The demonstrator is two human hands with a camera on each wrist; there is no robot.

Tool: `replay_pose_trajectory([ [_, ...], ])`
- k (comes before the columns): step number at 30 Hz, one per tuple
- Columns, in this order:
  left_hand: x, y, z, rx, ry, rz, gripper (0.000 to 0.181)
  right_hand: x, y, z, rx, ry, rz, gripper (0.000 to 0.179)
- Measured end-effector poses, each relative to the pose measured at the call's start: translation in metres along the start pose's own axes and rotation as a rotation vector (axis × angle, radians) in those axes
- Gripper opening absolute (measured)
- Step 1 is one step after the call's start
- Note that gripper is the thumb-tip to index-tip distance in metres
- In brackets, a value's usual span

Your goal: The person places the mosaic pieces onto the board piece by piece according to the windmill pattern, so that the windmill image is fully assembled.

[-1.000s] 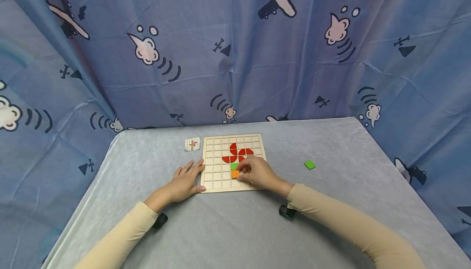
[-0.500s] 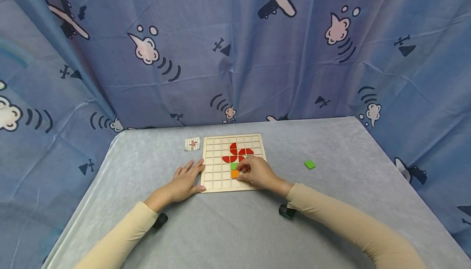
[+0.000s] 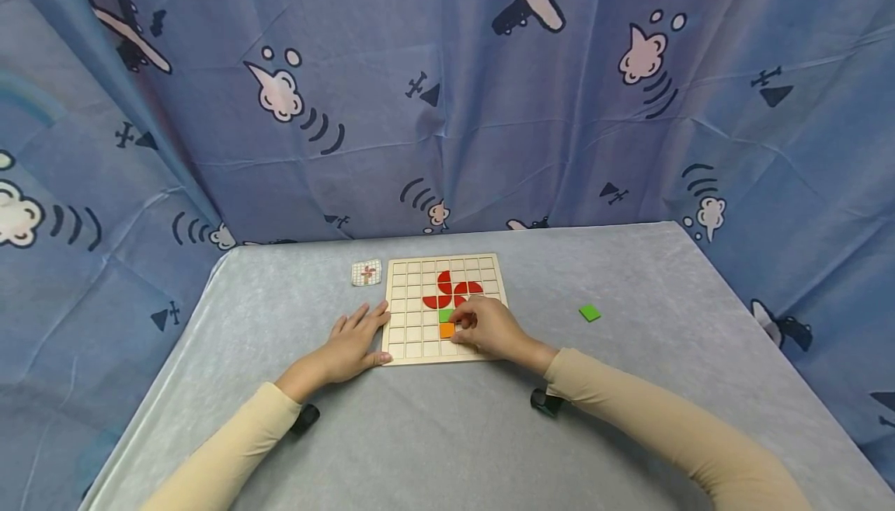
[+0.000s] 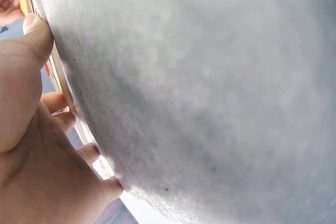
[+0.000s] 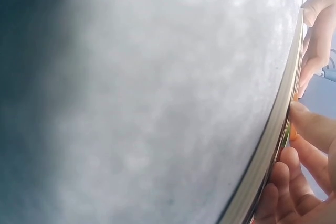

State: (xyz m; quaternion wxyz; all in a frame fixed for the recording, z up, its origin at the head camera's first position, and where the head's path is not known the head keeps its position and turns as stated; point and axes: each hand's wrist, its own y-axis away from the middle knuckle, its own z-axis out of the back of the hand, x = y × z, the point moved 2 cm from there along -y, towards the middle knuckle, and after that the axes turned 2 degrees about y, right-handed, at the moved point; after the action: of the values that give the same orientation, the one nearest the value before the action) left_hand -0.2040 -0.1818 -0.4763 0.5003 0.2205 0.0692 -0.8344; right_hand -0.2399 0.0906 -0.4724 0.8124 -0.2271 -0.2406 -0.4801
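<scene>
A wooden grid board lies on the table, with red quarter-round pieces forming a pinwheel on it. Below them sits a green square tile, and nearer the front edge is an orange square tile. My right hand pinches the orange tile between thumb and index finger, low over the board; in the right wrist view the orange tile shows between those fingers. My left hand rests with spread fingers against the board's left edge. The right hand covers part of the red pieces and grid.
A small pattern card showing a red pinwheel on a grid lies left of the board. Another green square tile lies on the table to the right. A patterned blue curtain hangs behind the grey-covered table.
</scene>
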Motion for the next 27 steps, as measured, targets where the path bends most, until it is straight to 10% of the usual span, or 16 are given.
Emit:
replay_pose_trajectory([
  [27,0.0008,-0.0004,-0.0008,-0.003,-0.009,-0.003,0.076,0.0001,0.0017,0.003,0.001,-0.063,0.006,0.026],
])
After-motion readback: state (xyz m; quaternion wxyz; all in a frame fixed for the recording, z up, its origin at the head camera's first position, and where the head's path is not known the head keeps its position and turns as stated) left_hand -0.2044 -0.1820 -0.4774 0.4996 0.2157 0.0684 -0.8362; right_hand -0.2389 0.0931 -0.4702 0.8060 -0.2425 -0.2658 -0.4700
